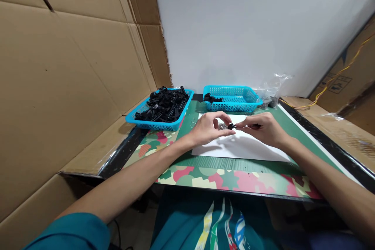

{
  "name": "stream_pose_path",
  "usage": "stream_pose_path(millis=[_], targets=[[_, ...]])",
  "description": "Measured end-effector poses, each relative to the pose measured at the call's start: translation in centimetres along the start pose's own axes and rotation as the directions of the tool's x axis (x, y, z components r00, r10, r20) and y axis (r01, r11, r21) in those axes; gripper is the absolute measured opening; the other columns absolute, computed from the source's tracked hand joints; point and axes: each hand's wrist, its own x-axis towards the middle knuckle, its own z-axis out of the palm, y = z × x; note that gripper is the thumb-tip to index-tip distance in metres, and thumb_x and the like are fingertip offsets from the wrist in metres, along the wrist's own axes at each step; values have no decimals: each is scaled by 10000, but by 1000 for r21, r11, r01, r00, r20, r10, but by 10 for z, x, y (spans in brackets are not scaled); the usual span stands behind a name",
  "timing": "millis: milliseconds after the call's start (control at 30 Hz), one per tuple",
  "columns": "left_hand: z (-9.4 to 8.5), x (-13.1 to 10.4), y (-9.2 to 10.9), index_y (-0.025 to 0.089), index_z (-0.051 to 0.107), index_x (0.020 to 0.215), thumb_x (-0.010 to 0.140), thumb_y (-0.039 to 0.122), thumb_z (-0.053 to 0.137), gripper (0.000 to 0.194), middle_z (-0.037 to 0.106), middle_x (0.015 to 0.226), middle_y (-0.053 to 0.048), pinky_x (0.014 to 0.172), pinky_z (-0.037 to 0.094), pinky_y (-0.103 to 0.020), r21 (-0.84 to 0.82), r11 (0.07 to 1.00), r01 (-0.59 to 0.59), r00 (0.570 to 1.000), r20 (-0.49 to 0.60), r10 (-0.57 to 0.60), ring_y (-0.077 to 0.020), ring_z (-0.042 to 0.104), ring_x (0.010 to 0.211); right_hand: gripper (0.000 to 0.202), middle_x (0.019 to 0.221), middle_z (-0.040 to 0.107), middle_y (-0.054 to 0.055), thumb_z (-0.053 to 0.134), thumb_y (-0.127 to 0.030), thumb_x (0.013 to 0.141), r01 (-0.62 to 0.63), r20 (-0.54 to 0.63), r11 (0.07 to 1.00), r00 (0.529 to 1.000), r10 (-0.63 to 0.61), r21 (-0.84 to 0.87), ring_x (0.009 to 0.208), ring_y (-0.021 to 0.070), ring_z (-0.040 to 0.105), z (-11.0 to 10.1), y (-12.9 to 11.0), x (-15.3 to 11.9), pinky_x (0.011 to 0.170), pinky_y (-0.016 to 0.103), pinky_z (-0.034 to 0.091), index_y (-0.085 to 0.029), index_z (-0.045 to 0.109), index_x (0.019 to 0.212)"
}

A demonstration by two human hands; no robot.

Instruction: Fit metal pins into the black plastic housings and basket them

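Observation:
Over a white sheet of paper [240, 148], my left hand [209, 127] is curled, with a small black part [231, 126] pinched between its thumb and fingertips. My right hand [265, 127] is closed around a thin, dark-handled tool [256, 126]. Its narrow tip meets the right side of the black part; whether it is a pair of tweezers or a driver is too small to tell. Behind the left fingers lies a pile of tiny shiny metal pieces [222, 126] on the paper, partly hidden by that hand.
A blue basket [172, 125] heaped with black plastic parts [164, 103] stands at the left. Another blue basket [234, 107] at the back holds a few black pieces [211, 98]. Beside it sits a clear plastic bag [272, 91]. Cardboard walls [73, 66] flank the table.

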Motion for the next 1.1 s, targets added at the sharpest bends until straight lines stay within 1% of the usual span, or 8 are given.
stream_pose_path(millis=[133,267,467,633,733,900,1000,1100], targets=[[5,-6,1,184,758,883,839,456,825,283,773,841,-10,609,422,-262,193,980,-55,990,-114,78,-103,573,602,194,738,814,64,708,-303,940,-12,32,1000,999,12,16,536,137,645,1,2,0,498,261,452,-203,870,900],[11,-8,0,213,779,1018,858,418,808,262,811,938,5,633,449,-269,256,963,-87,985,-122,122,-102,607,613,217,739,805,66,699,-323,951,-6,21,1000,1000,5,30,544,138,631,2,4,-1,491,268,424,-205,871,890],[19,-11,-3,207,815,963,862,364,781,189,832,945,-17,657,473,-285,280,956,-94,984,-119,131,-129,654,631,321,572,658,21,684,-411,982,13,79,1000,997,-11,-27,487,113,473,-6,3,0,485,288,333,-185,844,819],[24,-13,-2,216,825,938,815,310,790,159,832,920,-7,701,495,-305,323,941,-98,988,-85,132,-155,676,670,464,710,655,47,481,-444,1090,-3,-62,1000,998,3,4,612,149,573,-17,0,3,577,308,420,-190,838,938],[26,-13,-2,217,825,936,793,293,787,166,827,897,-8,700,496,-317,351,933,-76,993,-54,102,-172,680,676,515,886,716,85,434,-486,1100,-48,-70,996,996,53,76,734,171,659,-14,0,4,640,317,503,-198,826,930],[27,-13,-4,216,819,904,801,284,768,133,823,894,-3,697,492,-319,382,917,-110,992,-13,124,-187,690,709,586,486,592,1,497,-587,1055,-284,38,929,958,283,239,422,111,544,3,0,6,491,279,461,-166,718,712],[27,-13,-5,212,813,901,803,283,771,128,823,891,-2,691,489,-312,380,917,-120,991,-5,131,-184,691,713,560,520,663,33,604,-636,985,-397,161,827,918,363,397,398,130,592,12,0,6,441,278,478,-162,682,695],[28,-13,-5,212,810,900,807,275,758,124,822,897,0,682,480,-309,378,917,-125,991,2,134,-192,707,743,547,540,673,38,615,-631,981,-403,152,832,915,374,380,423,138,610,19,-2,7,453,280,487,-166,677,700]])
